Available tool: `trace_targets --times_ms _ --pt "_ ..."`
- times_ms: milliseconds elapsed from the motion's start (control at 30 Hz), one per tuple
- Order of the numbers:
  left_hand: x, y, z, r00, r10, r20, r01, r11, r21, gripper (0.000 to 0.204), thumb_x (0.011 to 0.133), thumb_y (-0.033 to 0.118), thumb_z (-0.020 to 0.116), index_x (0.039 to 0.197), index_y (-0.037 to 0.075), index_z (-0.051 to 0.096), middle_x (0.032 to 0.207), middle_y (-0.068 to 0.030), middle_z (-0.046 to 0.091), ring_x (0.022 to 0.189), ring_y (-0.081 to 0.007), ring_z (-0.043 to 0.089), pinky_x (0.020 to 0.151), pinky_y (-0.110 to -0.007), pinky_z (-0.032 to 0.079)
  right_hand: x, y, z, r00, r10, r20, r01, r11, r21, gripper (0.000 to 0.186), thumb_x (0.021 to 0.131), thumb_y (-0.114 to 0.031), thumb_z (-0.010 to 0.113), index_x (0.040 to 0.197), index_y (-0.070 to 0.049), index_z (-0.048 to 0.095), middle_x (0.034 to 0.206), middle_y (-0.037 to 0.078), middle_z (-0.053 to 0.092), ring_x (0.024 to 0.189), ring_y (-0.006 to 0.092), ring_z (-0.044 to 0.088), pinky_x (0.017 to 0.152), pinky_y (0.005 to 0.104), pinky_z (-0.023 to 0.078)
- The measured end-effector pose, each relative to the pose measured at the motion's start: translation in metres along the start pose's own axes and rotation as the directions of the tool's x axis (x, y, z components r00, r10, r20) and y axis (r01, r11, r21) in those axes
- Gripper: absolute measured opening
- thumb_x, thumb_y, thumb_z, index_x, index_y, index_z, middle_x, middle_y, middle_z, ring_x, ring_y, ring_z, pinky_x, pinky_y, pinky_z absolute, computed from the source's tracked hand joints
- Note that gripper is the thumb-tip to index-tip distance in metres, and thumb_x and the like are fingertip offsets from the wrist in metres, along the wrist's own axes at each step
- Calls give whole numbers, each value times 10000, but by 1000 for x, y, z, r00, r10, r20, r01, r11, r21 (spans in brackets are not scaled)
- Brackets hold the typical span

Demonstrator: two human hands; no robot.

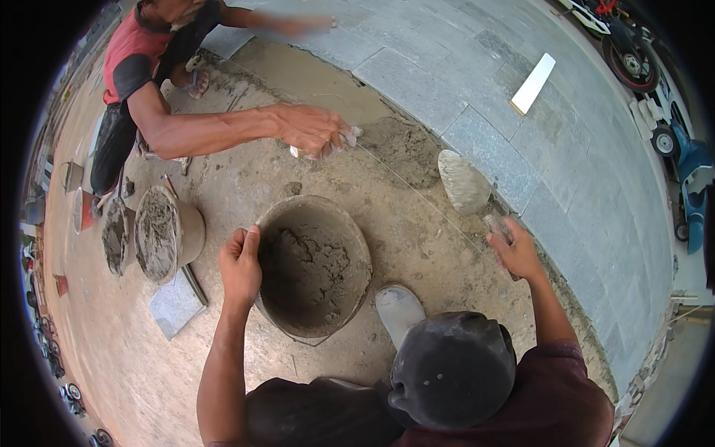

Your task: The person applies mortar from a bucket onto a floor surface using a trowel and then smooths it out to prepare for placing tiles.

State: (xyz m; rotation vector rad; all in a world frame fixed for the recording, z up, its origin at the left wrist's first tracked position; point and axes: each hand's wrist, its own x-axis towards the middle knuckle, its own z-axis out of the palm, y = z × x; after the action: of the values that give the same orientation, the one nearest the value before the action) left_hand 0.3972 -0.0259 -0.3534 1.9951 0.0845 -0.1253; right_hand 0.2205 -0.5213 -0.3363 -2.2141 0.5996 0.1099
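My left hand (pixel 241 261) is closed over the left rim of a round bucket (pixel 337 217), thumb on top. Grey wet mortar (pixel 316 261) lies in the bucket and sticks to its walls. Out to the right, my right hand (pixel 517 250) grips the handle of a trowel (pixel 464 183). The trowel's rounded blade is smeared with mortar and points away from me, over the ground beside the paving edge. Just beyond it, a rough heap of mortar (pixel 406 153) sits against the slabs. A thin string (pixel 417 191) stretches across the ground between the co-worker's hand and the trowel handle.
At the far left crouches a co-worker (pixel 138 56), whose hand (pixel 313 130) holds a pale object. Two mortar buckets (pixel 192 227) and a grey tile (pixel 175 304) lie left. Grey paving slabs (pixel 477 134) cover the right, carrying a white strip (pixel 533 84). Motorbikes (pixel 631 63) stand beyond.
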Motion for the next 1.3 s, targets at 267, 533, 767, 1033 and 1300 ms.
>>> trace_targets --times_ms 267,533,767,1033,1300 --pt "0 -3 -5 1000 -11 9 11 1000 1 420 1087 294 581 721 120 472 732 102 385 706 -43 319 608 -273 268 24 -3 1 995 2 105 8 995 -97 345 1013 -319 656 1144 -3 614 788 167 674 671 269 653 662 406 508" --pt "3 -4 1 1000 -3 -17 2 998 -70 483 1076 286 601 690 110 370 685 84 326 661 -55 285 561 -306 246 12 13 -2 995 -90 33 93 990 -109 328 1031 -311 642 1148 -6 606 726 110 648 626 208 632 638 370 496" --pt "3 3 4 1000 2 -1 -2 999 -48 461 1080 284 595 693 119 407 693 93 347 666 -47 291 571 -294 248 -3 -14 -12 984 54 171 -58 998 16 266 1044 -285 632 1153 -43 621 679 37 612 495 116 561 491 299 445" --pt "0 11 -2 999 -13 -31 15 998 61 493 1053 302 621 683 44 425 634 32 371 643 -81 340 559 -332 313 -13 -54 29 940 -243 238 266 961 -72 359 913 -259 769 1148 -7 666 678 127 606 619 206 647 596 389 491" --pt "-3 8 -3 999 -23 -40 26 998 63 500 1042 318 633 690 24 436 626 8 378 644 -88 361 559 -339 344 -14 -73 96 845 -373 384 425 904 -57 372 858 -330 798 1042 -16 716 756 199 685 691 395 673 652 447 528"
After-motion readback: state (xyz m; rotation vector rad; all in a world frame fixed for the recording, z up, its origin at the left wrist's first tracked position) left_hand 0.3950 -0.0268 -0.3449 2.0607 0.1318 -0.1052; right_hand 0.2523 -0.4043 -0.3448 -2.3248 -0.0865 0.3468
